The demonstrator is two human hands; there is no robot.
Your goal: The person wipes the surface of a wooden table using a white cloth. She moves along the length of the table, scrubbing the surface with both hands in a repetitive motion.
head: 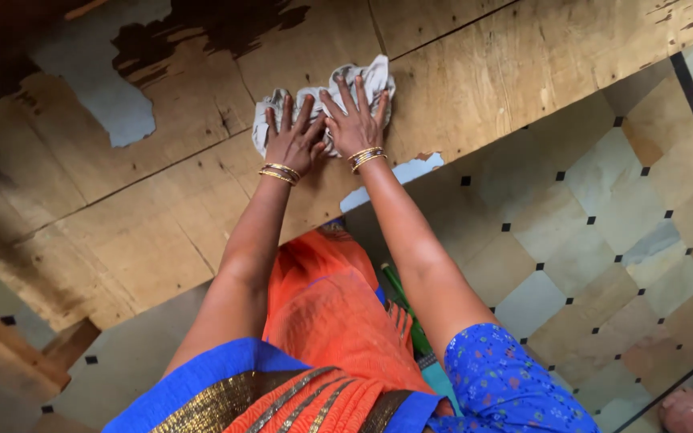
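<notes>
Where the worn wooden tabletop point(162, 232) fills the left of the view, its surface is patchy: pale grey areas and a dark blotch point(210, 32) near the far edge mark where the top layer has peeled or stained, and these do not look changed by any wiping. Judging from that, the wiping appears to be somewhere in its middle, with the near left stretch of board bare and dry-looking and the far left corner untouched by the cloth; how much has already been gone over cannot be told from the surface alone.

Moving right, the left hand point(292, 138) lies flat on a crumpled grey-white cloth point(318, 100), fingers spread and pointing away from the person, gold bangles point(280, 172) at the wrist. Just beside it, touching at the thumbs, the right hand point(353, 119) presses the same cloth with fingers fanned wide, palm down, its own bangles point(366, 156) at the wrist. Neither hand grips the cloth; both bear down on it with open palms. Both arms are stretched nearly straight forward from the body, which leans over the table's near edge.

Further right the board ends and a tiled floor point(603, 224) of pale diamond tiles with small black squares shows below
</notes>
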